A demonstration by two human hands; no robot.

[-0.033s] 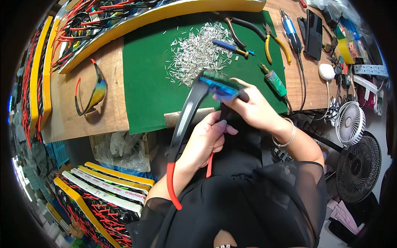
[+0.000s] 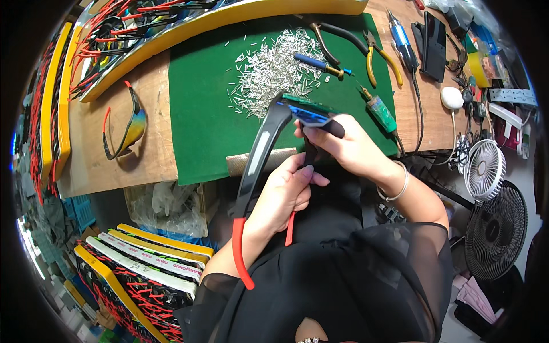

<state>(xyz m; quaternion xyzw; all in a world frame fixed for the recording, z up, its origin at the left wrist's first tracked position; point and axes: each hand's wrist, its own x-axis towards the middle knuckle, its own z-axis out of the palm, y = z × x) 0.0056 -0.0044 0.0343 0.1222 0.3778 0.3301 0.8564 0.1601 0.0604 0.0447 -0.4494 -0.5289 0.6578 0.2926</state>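
Note:
A pair of sport sunglasses [image 2: 258, 157] with blue mirrored lenses, black temples and red tips is held between my two hands. My left hand [image 2: 287, 191] is closed around one temple, its red tip showing below the fingers. The other temple slants down past my left wrist. My right hand [image 2: 349, 146] grips the front frame at its right end, thumb against it, with part of the lens hidden. Just beyond the glasses, a heap of small silvery metal pins [image 2: 274, 74] lies on the green mat [image 2: 200, 126].
A blue-handled screwdriver [image 2: 317, 64] lies on the pins. Yellow-handled cutters [image 2: 374, 57], a green-handled tool [image 2: 380, 114] and a blue corded tool [image 2: 403, 46] are at the right. Another pair of sunglasses [image 2: 134, 126] rests at the left, near yellow-edged trays [image 2: 229, 26] of glasses.
The front of the sunglasses has tilted slightly, so the lens looks narrower. My right hand has shifted a little; the left hand stays in place.

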